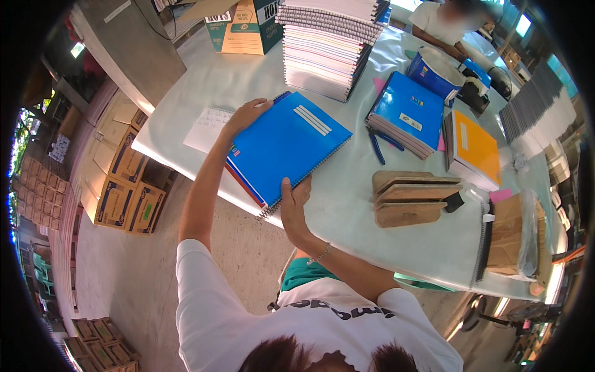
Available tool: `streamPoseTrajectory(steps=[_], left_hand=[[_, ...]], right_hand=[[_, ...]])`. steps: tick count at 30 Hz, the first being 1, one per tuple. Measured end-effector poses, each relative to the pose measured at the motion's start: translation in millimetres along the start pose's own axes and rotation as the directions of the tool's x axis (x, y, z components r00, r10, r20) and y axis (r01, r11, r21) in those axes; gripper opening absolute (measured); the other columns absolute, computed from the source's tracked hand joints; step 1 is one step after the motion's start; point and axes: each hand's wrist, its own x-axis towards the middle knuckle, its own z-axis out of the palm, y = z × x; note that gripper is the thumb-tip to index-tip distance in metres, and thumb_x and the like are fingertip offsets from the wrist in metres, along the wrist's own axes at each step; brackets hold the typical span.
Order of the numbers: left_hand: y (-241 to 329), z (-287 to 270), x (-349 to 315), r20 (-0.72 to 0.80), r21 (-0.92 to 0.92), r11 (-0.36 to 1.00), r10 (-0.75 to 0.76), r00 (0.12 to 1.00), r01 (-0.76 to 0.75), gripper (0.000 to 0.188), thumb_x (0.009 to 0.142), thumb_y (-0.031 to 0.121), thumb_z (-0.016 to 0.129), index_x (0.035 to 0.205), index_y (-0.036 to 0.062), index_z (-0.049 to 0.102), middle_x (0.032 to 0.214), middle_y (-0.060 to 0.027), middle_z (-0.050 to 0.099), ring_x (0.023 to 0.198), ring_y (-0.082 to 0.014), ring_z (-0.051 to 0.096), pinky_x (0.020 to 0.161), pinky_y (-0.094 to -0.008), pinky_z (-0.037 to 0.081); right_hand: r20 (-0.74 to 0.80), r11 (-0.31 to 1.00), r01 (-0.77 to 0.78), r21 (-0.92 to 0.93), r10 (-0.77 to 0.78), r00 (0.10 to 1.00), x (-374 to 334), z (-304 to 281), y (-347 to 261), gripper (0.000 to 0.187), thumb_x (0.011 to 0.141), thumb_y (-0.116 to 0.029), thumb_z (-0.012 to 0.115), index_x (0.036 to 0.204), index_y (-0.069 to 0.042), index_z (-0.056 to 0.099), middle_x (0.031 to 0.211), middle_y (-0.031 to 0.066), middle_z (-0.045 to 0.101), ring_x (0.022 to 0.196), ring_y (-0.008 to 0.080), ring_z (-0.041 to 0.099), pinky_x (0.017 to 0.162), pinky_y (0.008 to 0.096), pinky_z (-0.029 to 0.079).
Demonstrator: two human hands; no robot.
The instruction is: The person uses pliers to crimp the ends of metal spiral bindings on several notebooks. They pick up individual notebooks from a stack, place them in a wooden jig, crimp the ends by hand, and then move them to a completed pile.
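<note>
A small stack of spiral notebooks point(288, 146) with a blue cover on top lies slanted at the table's near-left edge; red and white edges show beneath the blue one. My left hand point(248, 116) is closed along the stack's far-left edge. At the near corner, beside the wire coil, my right hand point(296, 204) grips the stack with its thumb on the cover; its other fingers are partly hidden. A handwritten sheet point(209, 129) lies partly behind my left forearm. Dark blue pliers point(378, 147) rest to the right of the notebooks.
Behind stands a tall pile of spiral notebooks point(325, 59) and a carton point(245, 28). Rightward are blue notebooks point(409, 108), yellow notebooks point(474, 146), a blue tub point(437, 71) and a slotted wooden block point(412, 198). A co-worker point(443, 28) sits across the table point(334, 217).
</note>
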Motion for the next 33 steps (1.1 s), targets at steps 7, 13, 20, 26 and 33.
streamPoseTrajectory(steps=[7,13,20,26,33], left_hand=[[90.2,70.5,-126.3,-0.078,0.637,0.528,0.770,0.634,-0.563,0.045,0.092,0.028,0.058,0.134,0.0143,0.054,0.143,-0.0146,0.045,0.133,-0.0300,0.042,0.113,-0.0499,0.029],[75.6,115.0,-193.1,0.380,0.898,-0.071,0.625,0.682,-0.435,0.058,0.085,0.024,0.055,0.141,0.0076,0.047,0.158,-0.0065,0.024,0.148,-0.0220,0.014,0.120,-0.0493,0.003],[68.7,115.4,-176.1,0.452,0.880,-0.367,0.450,0.770,-0.302,0.063,0.091,0.027,0.048,0.149,0.0062,0.032,0.160,-0.0087,0.016,0.149,-0.0236,0.004,0.120,-0.0481,0.002],[63.3,110.0,-168.3,0.453,0.892,-0.266,0.506,0.734,-0.367,0.065,0.088,0.027,0.053,0.149,0.0129,0.035,0.161,-0.0028,0.015,0.149,-0.0216,0.006,0.120,-0.0511,0.005],[47.0,107.3,-160.9,0.366,0.911,-0.094,0.632,0.683,-0.401,0.059,0.088,0.024,0.053,0.145,0.0166,0.041,0.159,0.0033,0.021,0.148,-0.0167,0.012,0.120,-0.0514,0.008]], right_hand=[[0.291,0.995,0.096,0.025,-0.100,0.951,13.7,-85.1,-4.8,0.052,0.097,-0.023,0.052,0.142,-0.002,0.036,0.139,0.0192,0.043,0.127,0.0319,0.040,0.106,0.0419,0.032],[0.366,0.929,0.288,-0.232,-0.191,0.911,-8.5,-175.7,-89.9,0.033,0.096,-0.013,0.051,0.128,-0.005,0.054,0.122,0.0148,0.059,0.104,0.0251,0.059,0.090,0.0358,0.047],[0.039,0.735,0.329,-0.593,-0.382,0.923,50.8,-127.7,-40.3,0.069,0.089,-0.008,0.050,0.148,0.006,0.016,0.147,0.0410,0.012,0.138,0.0545,0.015,0.113,0.0555,0.019],[-0.279,0.340,-0.156,-0.927,-0.349,0.895,121.6,-152.0,4.1,0.071,0.092,-0.020,0.056,0.146,0.008,0.019,0.148,0.0394,0.014,0.138,0.0559,0.012,0.111,0.0620,0.017],[-0.303,0.433,-0.161,-0.887,-0.283,0.910,128.8,-190.2,5.3,0.078,0.090,-0.038,0.062,0.143,0.008,0.025,0.146,0.0363,0.021,0.138,0.0532,0.015,0.110,0.0638,0.015]])
